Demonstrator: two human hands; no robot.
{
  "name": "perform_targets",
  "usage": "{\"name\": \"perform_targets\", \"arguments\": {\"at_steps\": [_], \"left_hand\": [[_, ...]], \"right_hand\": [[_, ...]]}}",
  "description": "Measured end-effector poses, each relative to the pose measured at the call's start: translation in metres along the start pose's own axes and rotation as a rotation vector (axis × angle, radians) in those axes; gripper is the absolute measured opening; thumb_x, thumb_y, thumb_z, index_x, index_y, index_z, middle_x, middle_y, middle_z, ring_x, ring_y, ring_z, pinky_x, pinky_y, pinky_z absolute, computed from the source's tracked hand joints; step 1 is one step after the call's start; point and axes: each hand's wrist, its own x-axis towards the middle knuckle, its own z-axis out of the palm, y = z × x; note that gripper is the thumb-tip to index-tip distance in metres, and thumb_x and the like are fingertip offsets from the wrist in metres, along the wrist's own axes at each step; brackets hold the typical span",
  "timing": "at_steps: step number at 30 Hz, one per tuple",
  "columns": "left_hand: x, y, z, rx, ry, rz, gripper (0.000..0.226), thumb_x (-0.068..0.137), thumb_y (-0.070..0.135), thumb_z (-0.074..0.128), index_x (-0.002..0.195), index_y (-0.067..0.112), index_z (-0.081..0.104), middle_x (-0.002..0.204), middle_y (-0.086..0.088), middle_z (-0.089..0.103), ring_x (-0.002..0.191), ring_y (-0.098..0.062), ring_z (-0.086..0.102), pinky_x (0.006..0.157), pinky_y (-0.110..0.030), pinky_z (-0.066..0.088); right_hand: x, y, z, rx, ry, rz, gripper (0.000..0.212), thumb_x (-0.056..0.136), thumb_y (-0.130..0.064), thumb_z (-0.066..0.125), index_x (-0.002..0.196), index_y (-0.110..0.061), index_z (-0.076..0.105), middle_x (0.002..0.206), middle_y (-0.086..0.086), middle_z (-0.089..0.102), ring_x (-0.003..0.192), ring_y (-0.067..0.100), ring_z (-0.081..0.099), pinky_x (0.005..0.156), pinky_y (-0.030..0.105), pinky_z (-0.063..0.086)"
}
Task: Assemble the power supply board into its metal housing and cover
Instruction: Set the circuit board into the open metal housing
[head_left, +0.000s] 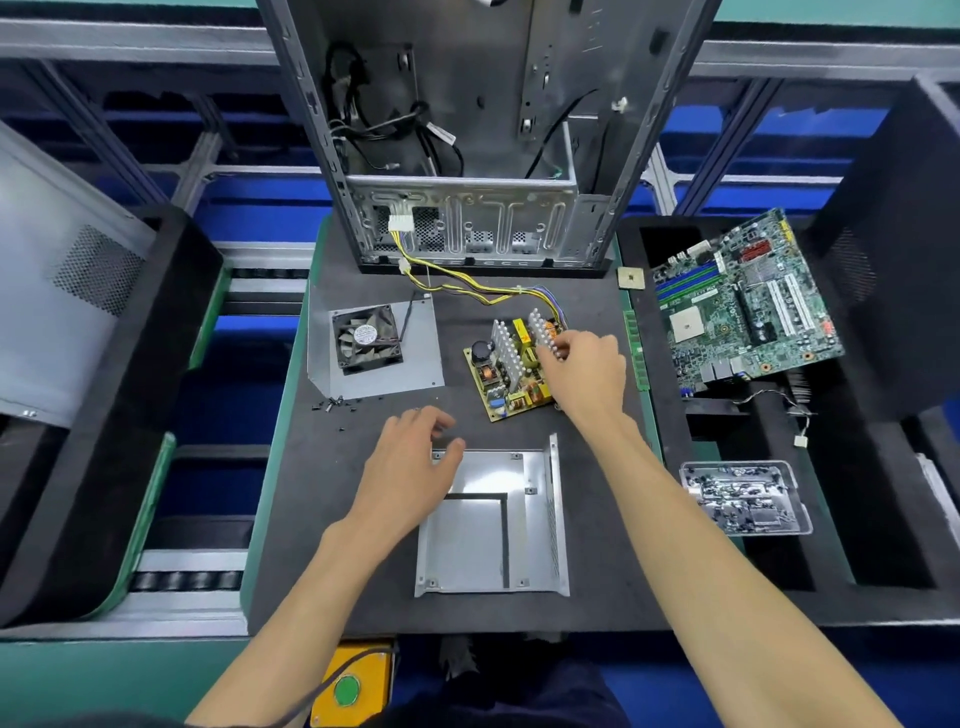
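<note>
The power supply board (506, 366), yellow with silver heat sinks, lies on the dark mat right of centre. My right hand (587, 371) grips its right heat sink from above. Yellow and black wires (467, 286) run from the board back to the open computer case. The metal housing (491, 525), a flat shiny tray with a raised right wall, lies in front of the board. My left hand (410, 460) rests at the housing's far left corner, fingers loosely curled. The cover plate (376, 345) with a black fan lies at the mat's left.
An open computer case (467, 156) stands upright at the mat's back. Small black screws (332, 405) are scattered near the cover plate. A motherboard (743, 306) and a clear tray of screws (745, 499) sit to the right. A yellow box with a green button (350, 688) is at the front edge.
</note>
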Motion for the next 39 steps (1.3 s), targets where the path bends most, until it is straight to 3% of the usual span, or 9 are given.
{"name": "perform_targets", "arguments": {"at_steps": [6, 14, 19, 21, 24, 26, 31, 36, 39], "left_hand": [[0.007, 0.001, 0.001, 0.026, -0.021, -0.001, 0.017, 0.098, 0.033, 0.058, 0.113, 0.026, 0.061, 0.104, 0.012, 0.058, 0.108, -0.01, 0.048, 0.087, -0.032, 0.048], [0.016, 0.001, 0.001, -0.009, 0.032, -0.008, 0.013, 0.099, 0.036, 0.053, 0.11, 0.03, 0.058, 0.099, 0.015, 0.058, 0.097, -0.008, 0.055, 0.079, -0.03, 0.048], [0.022, 0.016, -0.002, -0.233, 0.109, -0.014, 0.012, 0.1, 0.04, 0.053, 0.107, 0.033, 0.059, 0.094, 0.016, 0.063, 0.091, 0.002, 0.057, 0.075, -0.021, 0.046], [0.028, 0.028, -0.007, -0.373, 0.104, -0.05, 0.013, 0.102, 0.041, 0.05, 0.108, 0.035, 0.06, 0.097, 0.016, 0.067, 0.092, 0.007, 0.058, 0.075, -0.019, 0.043], [0.035, 0.044, -0.017, -0.558, 0.129, -0.08, 0.017, 0.105, 0.041, 0.043, 0.103, 0.038, 0.059, 0.102, 0.012, 0.07, 0.098, 0.0, 0.063, 0.086, -0.03, 0.049], [0.037, 0.053, -0.026, -0.622, 0.177, -0.072, 0.022, 0.103, 0.043, 0.039, 0.102, 0.037, 0.061, 0.1, 0.012, 0.07, 0.098, -0.006, 0.065, 0.091, -0.037, 0.052], [0.034, 0.064, -0.049, -0.716, 0.311, -0.011, 0.035, 0.094, 0.052, 0.044, 0.111, 0.028, 0.064, 0.101, 0.016, 0.066, 0.092, -0.002, 0.062, 0.088, -0.035, 0.054], [0.023, 0.06, -0.065, -0.578, 0.592, 0.101, 0.013, 0.096, 0.025, 0.06, 0.093, 0.015, 0.052, 0.086, 0.009, 0.059, 0.074, -0.005, 0.053, 0.07, -0.013, 0.042], [0.014, 0.056, -0.079, -0.457, 0.754, 0.224, 0.013, 0.094, 0.021, 0.059, 0.099, 0.015, 0.049, 0.098, -0.009, 0.052, 0.087, -0.018, 0.05, 0.077, -0.02, 0.04]], "right_hand": [[0.003, 0.0, 0.006, -0.082, 0.071, -0.033, 0.031, 0.101, -0.035, 0.061, 0.106, -0.01, 0.078, 0.09, 0.017, 0.07, 0.104, 0.037, 0.055, 0.082, 0.042, 0.036], [-0.01, 0.017, 0.001, 0.067, 0.15, -0.089, 0.034, 0.103, -0.039, 0.059, 0.105, -0.012, 0.079, 0.087, 0.01, 0.071, 0.104, 0.031, 0.056, 0.086, 0.043, 0.04], [-0.015, 0.01, -0.017, 0.19, 0.243, -0.199, 0.029, 0.101, -0.034, 0.063, 0.091, -0.01, 0.075, 0.075, -0.002, 0.055, 0.093, 0.029, 0.055, 0.077, 0.046, 0.048], [-0.015, 0.003, -0.024, 0.272, 0.291, -0.244, 0.024, 0.099, -0.029, 0.067, 0.093, -0.008, 0.076, 0.076, 0.0, 0.06, 0.09, 0.027, 0.055, 0.077, 0.046, 0.049], [-0.016, -0.007, -0.035, 0.351, 0.323, -0.332, 0.021, 0.099, -0.026, 0.067, 0.091, -0.009, 0.075, 0.075, -0.003, 0.062, 0.087, 0.022, 0.053, 0.078, 0.044, 0.048], [-0.018, -0.012, -0.041, 0.385, 0.339, -0.39, 0.02, 0.099, -0.025, 0.067, 0.091, -0.008, 0.075, 0.076, -0.002, 0.063, 0.086, 0.021, 0.053, 0.079, 0.043, 0.048], [-0.023, -0.021, -0.054, 0.461, 0.383, -0.55, 0.016, 0.097, -0.02, 0.07, 0.099, -0.005, 0.076, 0.084, -0.004, 0.066, 0.089, 0.016, 0.05, 0.079, 0.042, 0.049], [-0.028, -0.033, -0.069, 0.496, 0.392, -0.677, 0.013, 0.095, -0.014, 0.072, 0.096, -0.002, 0.075, 0.085, -0.004, 0.062, 0.09, 0.015, 0.048, 0.078, 0.041, 0.048], [-0.029, -0.041, -0.08, 0.47, 0.338, -0.778, 0.015, 0.094, -0.015, 0.073, 0.098, -0.001, 0.075, 0.087, -0.004, 0.063, 0.092, 0.015, 0.047, 0.081, 0.046, 0.048]]}}
